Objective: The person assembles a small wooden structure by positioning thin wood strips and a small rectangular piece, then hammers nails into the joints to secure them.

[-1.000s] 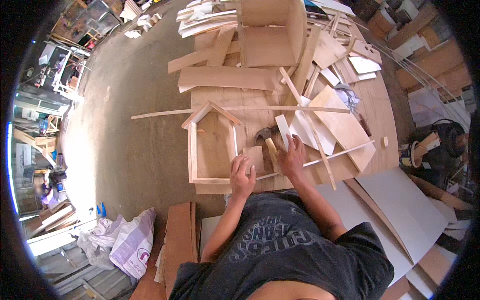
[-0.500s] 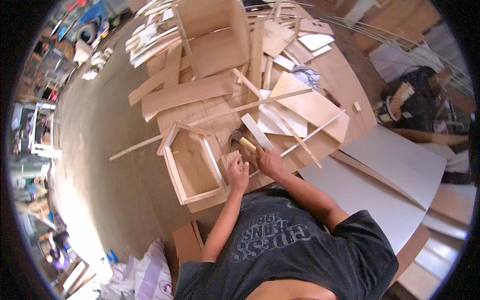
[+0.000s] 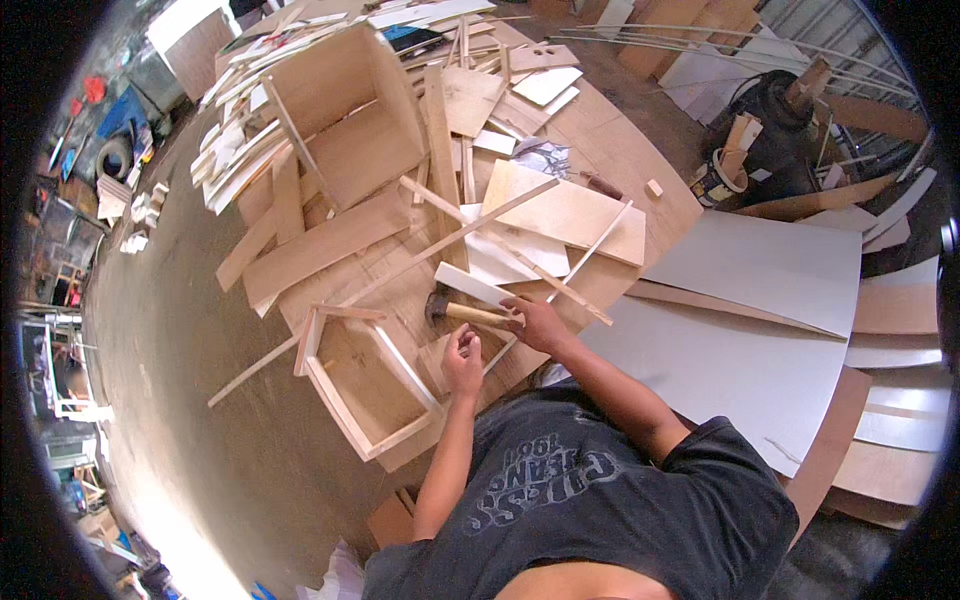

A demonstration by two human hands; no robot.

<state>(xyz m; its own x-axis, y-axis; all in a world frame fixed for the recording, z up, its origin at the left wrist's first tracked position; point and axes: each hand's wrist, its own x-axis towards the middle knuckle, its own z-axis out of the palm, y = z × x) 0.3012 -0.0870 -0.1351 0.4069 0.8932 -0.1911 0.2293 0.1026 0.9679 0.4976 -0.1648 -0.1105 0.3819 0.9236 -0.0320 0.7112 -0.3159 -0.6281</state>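
My right hand [image 3: 538,326] is closed round the wooden handle of a hammer [image 3: 474,315], its dark head pointing left over the table. Just below the hammer, my left hand [image 3: 462,362] is raised with its fingers curled together; whatever they pinch is too small to make out. A small flat piece of wood [image 3: 432,358] lies beside it on the left. Further left rests a house-shaped wooden frame [image 3: 336,408] with a pointed end and a thin panel inside. A short pale board [image 3: 470,283] lies just beyond the hammer.
Long thin strips [image 3: 515,252] cross over loose boards on the wooden table [image 3: 640,125]. An open plywood box [image 3: 375,150] stands beyond, among stacked offcuts. A dark-handled tool [image 3: 603,186] lies at the right. Large white panels [image 3: 720,340] flank the table on my right; a bucket [image 3: 718,180] stands behind them.
The view has swung, so the table sits further left in it. The hammer has tipped to lie more level, and my left hand has come away from the small piece of wood.
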